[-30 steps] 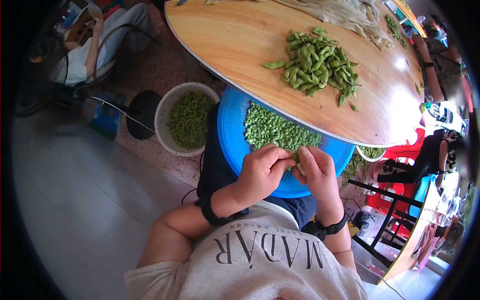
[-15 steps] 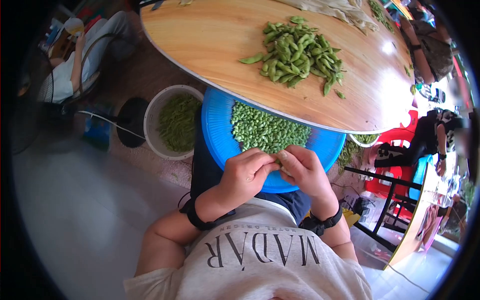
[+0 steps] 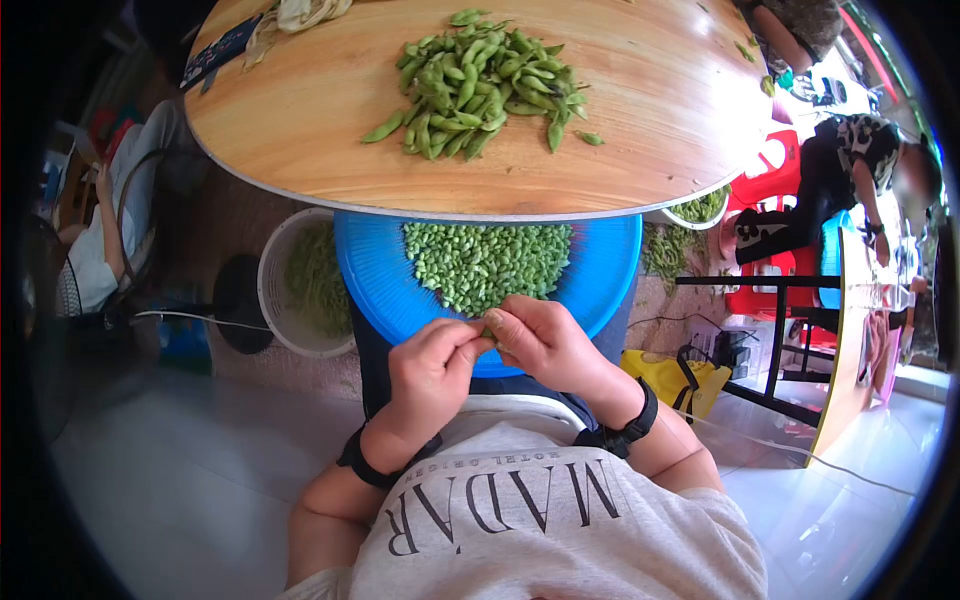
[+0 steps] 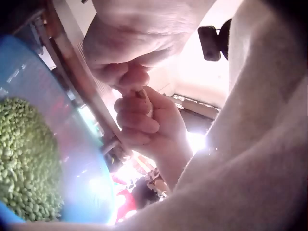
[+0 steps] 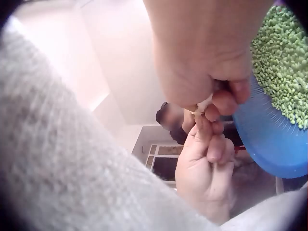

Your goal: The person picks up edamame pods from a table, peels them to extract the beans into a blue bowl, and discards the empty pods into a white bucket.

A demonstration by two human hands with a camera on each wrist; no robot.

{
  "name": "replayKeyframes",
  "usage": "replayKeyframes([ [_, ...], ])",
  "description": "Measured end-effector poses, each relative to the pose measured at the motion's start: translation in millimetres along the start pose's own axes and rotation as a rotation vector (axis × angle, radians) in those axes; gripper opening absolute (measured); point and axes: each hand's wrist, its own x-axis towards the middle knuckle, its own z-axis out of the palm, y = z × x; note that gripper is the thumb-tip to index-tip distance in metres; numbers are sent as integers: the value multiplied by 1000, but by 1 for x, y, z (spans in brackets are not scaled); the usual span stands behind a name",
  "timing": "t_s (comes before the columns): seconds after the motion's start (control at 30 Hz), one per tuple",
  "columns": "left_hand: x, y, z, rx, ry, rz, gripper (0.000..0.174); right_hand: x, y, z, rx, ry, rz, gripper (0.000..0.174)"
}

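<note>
Over the near edge of the blue basket (image 3: pixel 370 290), my two hands meet fingertip to fingertip. My left hand (image 3: pixel 432 368) pinches one end of a small green bean pod (image 3: pixel 489 334), mostly hidden by the fingers. Thumb and fingers of my right hand (image 3: pixel 548 345) grip the same pod from the other side. In the right wrist view, a pale piece (image 5: pixel 204 103) shows between the right fingers. Shelled green beans (image 3: pixel 487 262) cover the basket's bottom. Beyond it, a pile of unshelled pods (image 3: pixel 480 90) lies on the wooden table (image 3: pixel 290 150).
The table's rounded edge overhangs the basket's far side. A white bucket of green pods (image 3: pixel 275 285) stands on the floor at left, and another white container (image 3: pixel 705 212) at right. A yellow bag (image 3: pixel 680 380) lies beside a black-legged table. Other people sit at both sides.
The head view has turned, so the table, pod pile and basket sit further left and squarer to me. My hands stay together over the basket, still pinching the pod.
</note>
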Motion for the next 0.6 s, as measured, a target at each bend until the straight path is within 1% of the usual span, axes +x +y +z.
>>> replayKeyframes([
  [0.03, 0, 2, -1, -68, -41, -142, 12, 0, -1, 0, -15, 9, -22, 29],
  [0.07, -1, -1, 0, -235, -40, -232, 7, 0, -4, -1, -31, 17, -44, 29],
  [0.1, 2, 2, -1, -356, -51, -342, 6, 0, -5, -2, -49, 22, -65, 28],
  [0.17, 13, 8, -5, -595, -67, -553, 7, 1, 4, -4, -117, -1, -225, 27],
  [0.2, 18, 4, -11, -802, -88, -654, 12, 4, 5, -5, -154, -12, -311, 26],
  [0.23, 20, 2, -11, -811, -106, -669, 12, 4, 1, -8, -237, -33, -367, 26],
  [0.3, 22, 1, -11, -829, -144, -703, 11, 6, -10, -15, -366, -24, -367, 30],
  [0.33, 23, 6, -10, -715, -133, -617, 10, 6, -16, -15, -373, 22, -346, 30],
  [0.4, 23, 14, -5, -574, -67, -521, 9, 7, -26, -16, -387, 113, -298, 29],
  [0.43, 23, 17, -4, -506, -35, -474, 8, 9, -27, -18, -381, 78, -285, 26],
  [0.5, 23, 21, -7, -440, -32, -450, 9, 11, -31, -22, -371, 10, -259, 19],
  [0.57, 23, 26, -9, -380, -3, -425, 9, 15, -21, -20, -335, 29, -325, 18],
  [0.6, 24, 29, -11, -295, -4, -366, 8, 17, -19, -19, -317, 37, -359, 18],
])
